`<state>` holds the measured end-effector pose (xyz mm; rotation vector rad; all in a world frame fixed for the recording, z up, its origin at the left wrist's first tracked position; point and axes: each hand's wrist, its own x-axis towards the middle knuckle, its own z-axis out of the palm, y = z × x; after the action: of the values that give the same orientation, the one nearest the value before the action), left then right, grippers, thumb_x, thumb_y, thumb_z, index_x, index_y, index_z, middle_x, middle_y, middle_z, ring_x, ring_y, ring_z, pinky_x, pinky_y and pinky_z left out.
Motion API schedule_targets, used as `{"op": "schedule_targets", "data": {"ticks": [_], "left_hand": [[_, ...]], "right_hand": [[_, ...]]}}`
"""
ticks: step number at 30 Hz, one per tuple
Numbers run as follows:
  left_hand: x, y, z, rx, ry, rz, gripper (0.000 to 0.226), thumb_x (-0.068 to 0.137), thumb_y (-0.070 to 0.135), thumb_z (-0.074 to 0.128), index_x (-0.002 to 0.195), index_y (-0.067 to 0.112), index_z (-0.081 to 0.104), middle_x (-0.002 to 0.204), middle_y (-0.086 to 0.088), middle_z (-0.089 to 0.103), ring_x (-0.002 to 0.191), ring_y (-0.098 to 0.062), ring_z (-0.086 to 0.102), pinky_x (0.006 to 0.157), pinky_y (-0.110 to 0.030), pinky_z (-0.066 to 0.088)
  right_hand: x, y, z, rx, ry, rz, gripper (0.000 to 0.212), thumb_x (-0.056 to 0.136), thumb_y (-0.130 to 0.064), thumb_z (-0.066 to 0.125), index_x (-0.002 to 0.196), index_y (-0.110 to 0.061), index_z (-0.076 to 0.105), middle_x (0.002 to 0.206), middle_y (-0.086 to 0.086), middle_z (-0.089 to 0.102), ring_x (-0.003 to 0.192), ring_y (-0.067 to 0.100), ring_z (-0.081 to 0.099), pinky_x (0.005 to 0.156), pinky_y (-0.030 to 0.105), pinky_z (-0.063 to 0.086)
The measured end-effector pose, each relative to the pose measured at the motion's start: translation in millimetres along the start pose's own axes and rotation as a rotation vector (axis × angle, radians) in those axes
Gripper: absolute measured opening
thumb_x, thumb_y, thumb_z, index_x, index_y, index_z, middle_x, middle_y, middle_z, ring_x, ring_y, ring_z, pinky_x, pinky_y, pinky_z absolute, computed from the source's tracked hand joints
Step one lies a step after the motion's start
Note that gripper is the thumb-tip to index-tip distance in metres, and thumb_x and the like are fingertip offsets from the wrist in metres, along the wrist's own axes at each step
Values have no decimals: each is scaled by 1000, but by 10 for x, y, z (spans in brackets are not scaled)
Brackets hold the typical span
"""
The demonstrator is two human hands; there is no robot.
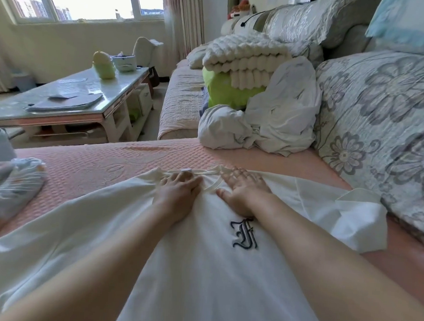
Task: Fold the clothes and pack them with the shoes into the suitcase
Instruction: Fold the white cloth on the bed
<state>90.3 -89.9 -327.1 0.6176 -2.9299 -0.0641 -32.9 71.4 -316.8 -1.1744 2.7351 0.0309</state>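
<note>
A white T-shirt (199, 271) with a dark embroidered letter on its chest lies spread on the pink sofa seat (101, 163), collar away from me. My left hand (176, 195) lies flat just below the collar. My right hand (243, 192) presses flat beside it on the right shoulder area, fingers spread and blurred. One sleeve (358, 219) sticks out to the right. A crumpled white garment (265, 119) sits farther back on the seat. No shoes or suitcase are in view.
A folded light patterned cloth (8, 182) lies at the left edge of the seat. Floral back cushions (382, 116) line the right. A quilted white blanket over a green bundle (236, 70) sits behind. A glass coffee table (68, 97) stands to the left.
</note>
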Motion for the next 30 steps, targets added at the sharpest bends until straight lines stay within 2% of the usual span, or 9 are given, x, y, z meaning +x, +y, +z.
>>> {"op": "schedule_targets", "data": {"ticks": [4,6,11,14,17,21,26,28,30], "left_hand": [[-245,138,-76,31,125,9,43,101,31,41,144,33,40,151,0,40,138,-25,35,110,-41,31],[-488,213,-141,-35,144,57,39,100,31,44,140,28,46,147,0,43,136,-25,37,109,-41,31],[-1218,530,-294,-152,93,117,42,101,43,42,141,30,46,150,5,40,137,-19,36,112,-37,30],[-1640,793,-380,-173,19,143,42,100,46,42,139,30,45,146,6,41,133,-18,39,107,-36,32],[-2053,1055,-467,-213,-27,158,42,99,46,43,137,27,45,141,4,43,131,-20,41,105,-35,34],[-2540,1392,-490,-219,-116,198,52,99,50,41,146,28,36,153,3,35,140,-19,31,112,-35,27],[-2974,1688,-376,-124,-310,167,68,99,56,35,158,31,11,167,0,-1,153,-20,-5,123,-43,-2],[-3085,1746,-376,-144,-293,148,66,100,53,36,158,32,12,167,0,-1,153,-20,-5,123,-44,-2],[-3187,1811,-404,-184,-253,170,63,99,50,42,155,34,21,166,3,9,152,-19,4,122,-41,5]], "right_hand": [[-162,-26,20,-64,78,62,67,103,-59,13,160,-29,-2,168,10,-3,155,28,0,125,49,3],[-343,-27,-13,-115,70,41,63,105,-52,13,161,-26,1,168,13,0,155,30,2,125,50,4],[-1117,-21,-116,-84,24,-113,64,105,-52,25,161,-31,4,169,6,-5,155,22,-5,125,45,1],[-1754,-66,-58,-1,26,-183,63,103,-56,32,160,-34,16,169,2,3,155,19,3,124,42,10],[-2334,-63,118,-27,-38,-195,65,102,-57,36,159,-33,17,169,3,5,155,18,6,124,40,12],[-3058,87,306,-33,-64,-171,63,105,-51,33,161,-33,11,169,3,-1,155,19,3,124,38,9],[-3687,372,359,-47,-53,-63,59,106,-44,31,160,-31,12,169,5,2,155,21,5,125,35,4],[-3880,444,361,-30,-39,17,60,105,-45,34,160,-29,16,168,7,7,154,25,9,123,40,10],[-4064,498,338,-43,5,139,62,102,-45,38,158,-26,20,162,12,18,148,30,20,117,44,24]]}}
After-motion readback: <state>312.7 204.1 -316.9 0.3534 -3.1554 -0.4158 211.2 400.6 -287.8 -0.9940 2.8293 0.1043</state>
